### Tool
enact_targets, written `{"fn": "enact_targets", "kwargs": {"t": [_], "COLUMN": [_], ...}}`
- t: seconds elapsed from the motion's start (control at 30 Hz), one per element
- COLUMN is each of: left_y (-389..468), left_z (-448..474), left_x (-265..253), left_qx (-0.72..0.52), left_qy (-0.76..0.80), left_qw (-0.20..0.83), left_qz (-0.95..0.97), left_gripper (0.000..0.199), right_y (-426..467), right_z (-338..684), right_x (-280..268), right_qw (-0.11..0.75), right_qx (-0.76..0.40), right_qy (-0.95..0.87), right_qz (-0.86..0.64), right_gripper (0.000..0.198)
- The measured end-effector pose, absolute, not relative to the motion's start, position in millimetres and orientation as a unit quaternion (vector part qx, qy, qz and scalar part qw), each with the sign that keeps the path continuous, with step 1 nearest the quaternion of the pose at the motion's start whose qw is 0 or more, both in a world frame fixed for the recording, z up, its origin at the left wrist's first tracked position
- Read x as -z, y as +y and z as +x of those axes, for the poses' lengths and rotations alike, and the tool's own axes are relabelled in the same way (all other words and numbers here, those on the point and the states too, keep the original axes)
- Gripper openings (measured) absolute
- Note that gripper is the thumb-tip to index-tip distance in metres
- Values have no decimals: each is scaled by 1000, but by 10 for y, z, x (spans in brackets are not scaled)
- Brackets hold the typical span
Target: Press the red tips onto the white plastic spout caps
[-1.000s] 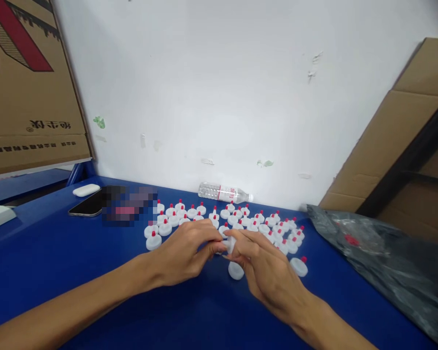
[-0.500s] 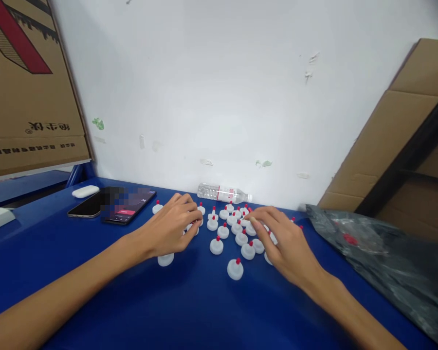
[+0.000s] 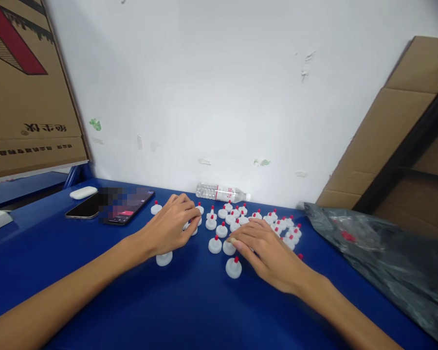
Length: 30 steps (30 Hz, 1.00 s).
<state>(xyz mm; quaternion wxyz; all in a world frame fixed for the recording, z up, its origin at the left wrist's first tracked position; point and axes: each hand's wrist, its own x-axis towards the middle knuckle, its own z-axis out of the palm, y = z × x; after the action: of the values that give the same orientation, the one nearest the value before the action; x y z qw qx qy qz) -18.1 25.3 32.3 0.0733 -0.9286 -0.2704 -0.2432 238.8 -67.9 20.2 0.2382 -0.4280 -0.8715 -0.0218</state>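
Many white round nozzle caps with small red tips stand on the blue table (image 3: 190,301). My left hand (image 3: 175,221) is closed, its thumb and fingers bent together round a nozzle cap (image 3: 194,230) that is mostly hidden. Just below that hand sits another nozzle cap (image 3: 164,259). My right hand (image 3: 266,245) is also closed, its fingertips and thumb at the top of a nozzle cap (image 3: 228,248) whose red tip they cover. In front of it stands a single nozzle cap (image 3: 233,269), apart from both hands.
A clear plastic bottle (image 3: 222,192) lies along the white wall. Two phones (image 3: 82,208) and a white oval object (image 3: 83,193) are at the left. Dark plastic sheeting (image 3: 379,262) covers the right side. Cardboard (image 3: 32,97) stands at the left and more cardboard (image 3: 383,126) at the right.
My right hand has come nearer and left from the middle of the group, and a nozzle cap now stands under its fingertips. The left hand has hardly moved. The view has shifted slightly.
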Motion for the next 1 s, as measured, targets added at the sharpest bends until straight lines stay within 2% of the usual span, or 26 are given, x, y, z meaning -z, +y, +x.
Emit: {"fn": "enact_targets", "kwargs": {"t": [0.17,0.33,0.5,0.83,1.0], "left_y": [215,173,157,146,133], "left_z": [-190,-187,-164,-170,-151], "left_x": [-301,-236,-193,-228,-256], "left_qx": [253,211,147,189,202], "left_qy": [-261,-254,-269,-265,-250], "left_qw": [31,7,-18,-7,-9], "left_qz": [-931,-944,-952,-946,-947], "left_gripper": [28,47,58,50,46], "right_y": [-697,-705,-695,-675,-643], "right_z": [2381,2395,2414,2477,2577], "right_x": [-228,-249,-241,-253,-292], "right_qw": [235,242,248,259,298], "right_qx": [5,27,47,86,136], "right_qy": [-874,-871,-870,-863,-834], "right_qz": [-426,-427,-424,-425,-445], "right_gripper": [28,28,27,28,24]}}
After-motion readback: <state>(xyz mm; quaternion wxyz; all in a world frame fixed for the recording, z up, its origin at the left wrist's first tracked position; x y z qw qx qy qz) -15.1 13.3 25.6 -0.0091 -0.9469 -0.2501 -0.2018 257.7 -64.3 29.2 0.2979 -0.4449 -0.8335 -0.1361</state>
